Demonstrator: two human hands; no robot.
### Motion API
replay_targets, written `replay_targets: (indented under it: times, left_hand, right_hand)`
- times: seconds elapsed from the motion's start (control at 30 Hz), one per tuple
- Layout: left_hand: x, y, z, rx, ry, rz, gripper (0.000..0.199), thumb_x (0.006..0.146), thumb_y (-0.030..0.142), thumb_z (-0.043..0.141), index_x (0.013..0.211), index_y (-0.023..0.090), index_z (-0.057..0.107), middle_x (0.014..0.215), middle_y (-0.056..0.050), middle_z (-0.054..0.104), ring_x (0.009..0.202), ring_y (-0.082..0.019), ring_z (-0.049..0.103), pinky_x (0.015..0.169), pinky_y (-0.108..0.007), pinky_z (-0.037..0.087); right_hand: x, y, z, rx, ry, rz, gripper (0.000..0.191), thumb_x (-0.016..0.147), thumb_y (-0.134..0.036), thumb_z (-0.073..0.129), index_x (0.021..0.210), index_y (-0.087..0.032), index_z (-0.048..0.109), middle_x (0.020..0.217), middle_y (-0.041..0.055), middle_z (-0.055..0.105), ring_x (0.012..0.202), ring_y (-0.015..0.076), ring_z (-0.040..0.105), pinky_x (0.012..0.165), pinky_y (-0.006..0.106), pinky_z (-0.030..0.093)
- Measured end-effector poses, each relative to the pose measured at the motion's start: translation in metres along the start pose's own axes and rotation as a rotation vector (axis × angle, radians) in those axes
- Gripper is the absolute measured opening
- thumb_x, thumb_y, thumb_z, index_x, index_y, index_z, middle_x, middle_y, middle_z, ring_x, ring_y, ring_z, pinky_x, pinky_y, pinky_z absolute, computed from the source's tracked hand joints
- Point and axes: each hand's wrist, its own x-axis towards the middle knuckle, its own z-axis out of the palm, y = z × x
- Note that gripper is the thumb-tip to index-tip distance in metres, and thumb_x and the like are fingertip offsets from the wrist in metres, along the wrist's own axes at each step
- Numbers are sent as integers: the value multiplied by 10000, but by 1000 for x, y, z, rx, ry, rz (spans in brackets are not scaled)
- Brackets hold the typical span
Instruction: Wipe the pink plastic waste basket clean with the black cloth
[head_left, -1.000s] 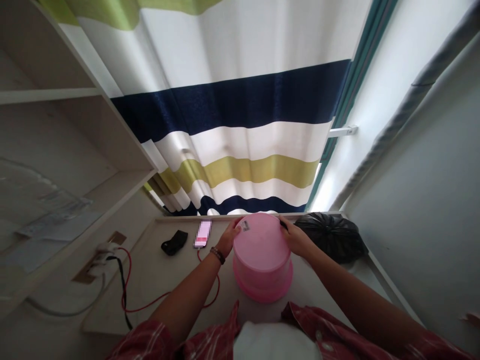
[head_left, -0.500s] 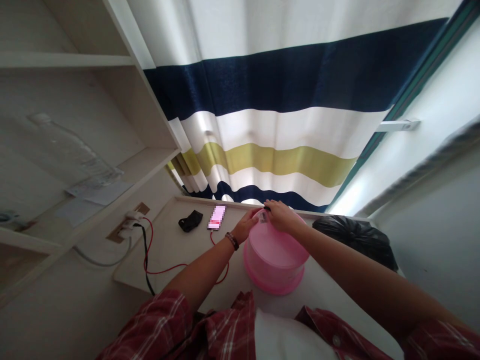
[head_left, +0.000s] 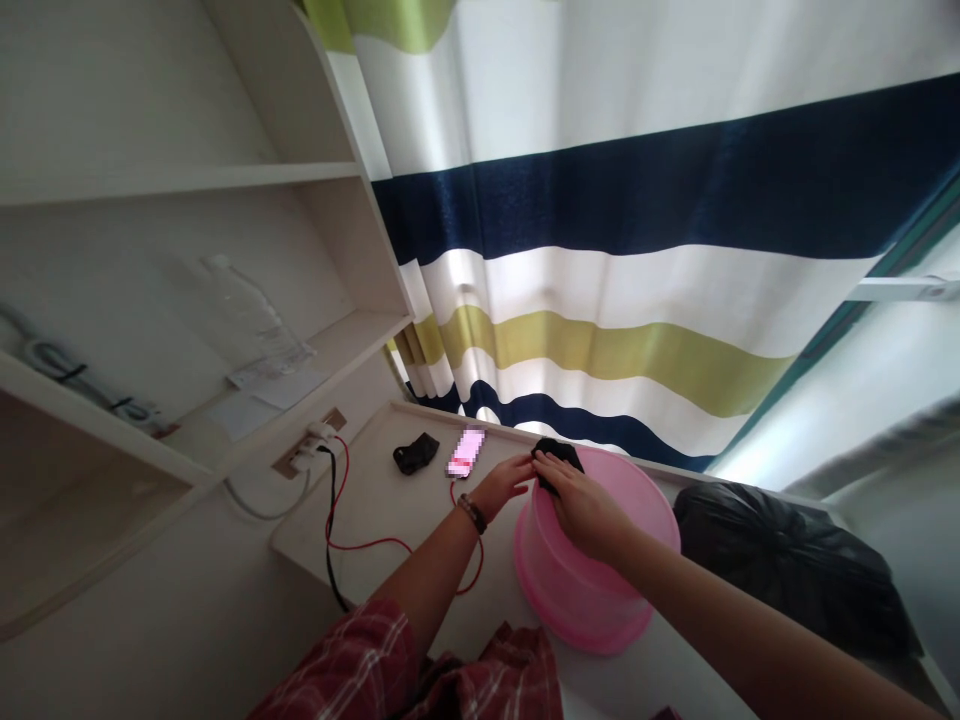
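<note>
An upturned pink plastic tub point(head_left: 622, 500) stands on the white desk, its wide rim down. On its far left edge lies a piece of black cloth point(head_left: 559, 453), partly hidden under my right hand point(head_left: 589, 510). The fingers of that hand are stretched out flat over the cloth. My left hand point(head_left: 504, 488), with a beaded bracelet on the wrist, is at the tub's left side. Its fingers are extended and apart, the tips close to the cloth's left edge; whether they touch it I cannot tell.
A second folded black cloth item point(head_left: 416, 453) and a phone point(head_left: 466, 453) on a red cable lie left on the desk point(head_left: 367, 500). Plugs fill a wall socket point(head_left: 309, 447). A black plastic bag point(head_left: 780, 560) sits at right. Shelves hold a clear bottle point(head_left: 255, 310). A striped curtain point(head_left: 600, 290) hangs behind.
The view has shifted left, so everything sits further right. More of the black cloth shows on the tub. My left hand has come off the tub's edge, and my right hand lies flatter over the cloth.
</note>
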Motion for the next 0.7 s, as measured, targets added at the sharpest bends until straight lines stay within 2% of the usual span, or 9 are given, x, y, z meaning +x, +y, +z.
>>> replay_targets:
  times: [0.13,0.3,0.4,0.5,0.6,0.7]
  left_hand:
    - [-14,9,-10,-11,16,-42,474,884,486,368,1269,236,486,1361,-117,455,1206,-264,480,940,-447,406]
    - [-18,19,-1,54,16,-33,479,849,469,461,1231,189,534,1285,-132,530,1180,-275,499,964,-451,406]
    - [-18,22,6,116,27,-11,478,820,434,533,1222,176,541,1265,-129,548,1167,-272,511,1002,-460,385]
    - [-19,20,14,170,55,34,494,813,412,552,1254,195,508,1327,-110,497,1234,-261,455,1063,-458,331]
    - [-20,15,24,214,76,82,541,805,381,571,1307,225,446,1377,-83,443,1281,-250,400,1103,-457,280]
    - [-22,10,33,235,81,118,576,803,347,578,1340,238,400,1380,-66,439,1276,-238,401,1120,-444,256]
  right_hand:
    - [-4,-9,-1,-31,-57,-39,484,843,-116,380,1314,-155,483,1407,102,417,1343,238,293,1100,471,246]
    - [-22,-34,-8,-43,-221,-227,409,830,-95,397,1175,-180,601,1387,92,446,1348,244,282,1114,475,208]
    - [-43,-44,-20,-27,-332,-296,430,821,-100,414,1204,-198,582,1408,95,412,1349,242,277,1118,475,199]
    - [-65,-45,-36,5,-412,-315,477,803,-96,434,1251,-214,542,1430,87,375,1361,238,240,1113,480,213]
    - [-87,-42,-47,5,-434,-300,528,791,-68,420,1288,-222,508,1444,72,351,1365,231,226,1114,483,213]
    - [-105,-37,-51,-36,-401,-259,614,755,-27,414,1335,-227,456,1468,56,296,1370,227,205,1119,478,205]
